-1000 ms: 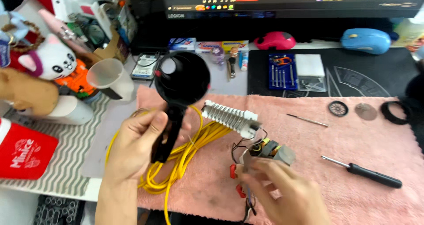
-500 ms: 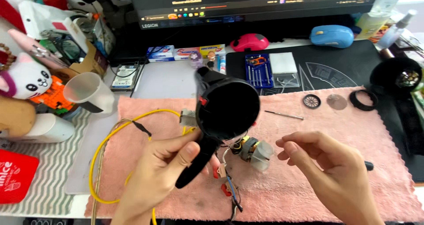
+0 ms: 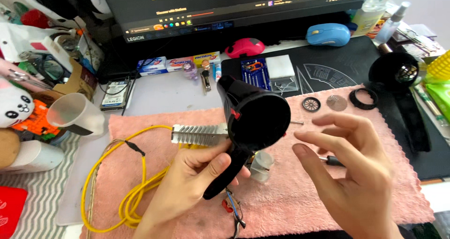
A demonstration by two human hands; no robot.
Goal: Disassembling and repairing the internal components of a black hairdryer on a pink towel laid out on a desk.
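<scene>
Two bare hands over a pink towel (image 3: 300,206) on the worktop (image 3: 154,98). Nearest, right hand (image 3: 354,173) raised just right of the dryer shell, fingers (image 3: 323,161) apart and loosely curled, holding nothing. Left hand (image 3: 187,187) at the near centre, fingers (image 3: 213,166) clamped around the handle of a black hair dryer shell (image 3: 253,121), lifted above the towel with its wide mouth turned toward the right hand. Below the handle, red and blue wires (image 3: 232,208) trailing onto the towel, and a small clear plastic part (image 3: 261,166) just beside the grip. Left of that, a coiled yellow cable (image 3: 131,192) looping across the towel's left half. Behind the left hand, a silvery heating coil (image 3: 199,134) lying flat, its right end hidden by the shell. Partly hidden behind the right hand, a dark screwdriver handle (image 3: 333,161). Farther right on the towel, a small black grille wheel (image 3: 311,104), a round mesh disc (image 3: 337,102) and a black ring (image 3: 363,98) in a row. Left edge, a translucent cup (image 3: 75,117) on its side. Far back, a black mat (image 3: 328,72) with a tool set (image 3: 255,72), a pink mouse (image 3: 244,47), a blue mouse (image 3: 328,34), and a dark monitor (image 3: 234,4).
</scene>
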